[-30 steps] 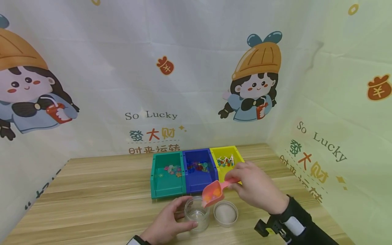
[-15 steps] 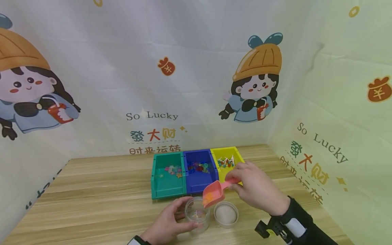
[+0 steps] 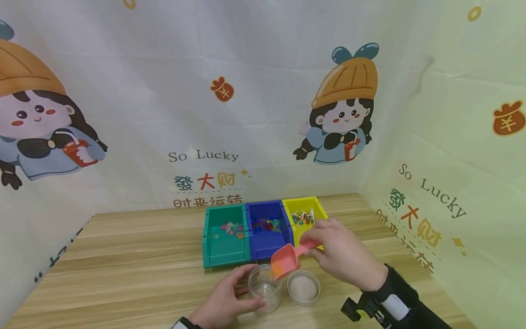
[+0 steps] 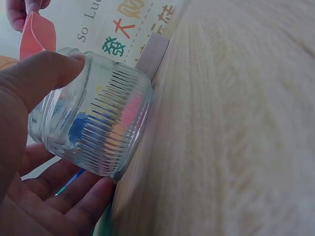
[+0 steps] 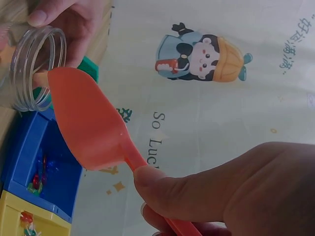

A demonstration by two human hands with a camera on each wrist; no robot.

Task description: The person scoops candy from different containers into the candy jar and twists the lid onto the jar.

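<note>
Right hand (image 3: 345, 253) grips the scoop (image 3: 286, 260) by its handle.
Scoop's long axis points leftward, to the jar (image 3: 268, 284) which left hand (image 3: 226, 292) holds.

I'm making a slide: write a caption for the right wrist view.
Right hand holds a coral scoop at the clear jar's mouth, beside the left hand.

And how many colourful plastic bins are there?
3, in a row: a green rectangular plastic bin on the left, a blue plastic bin in the middle and a yellow plastic bin on the right, partly covered by the right hand.
</note>
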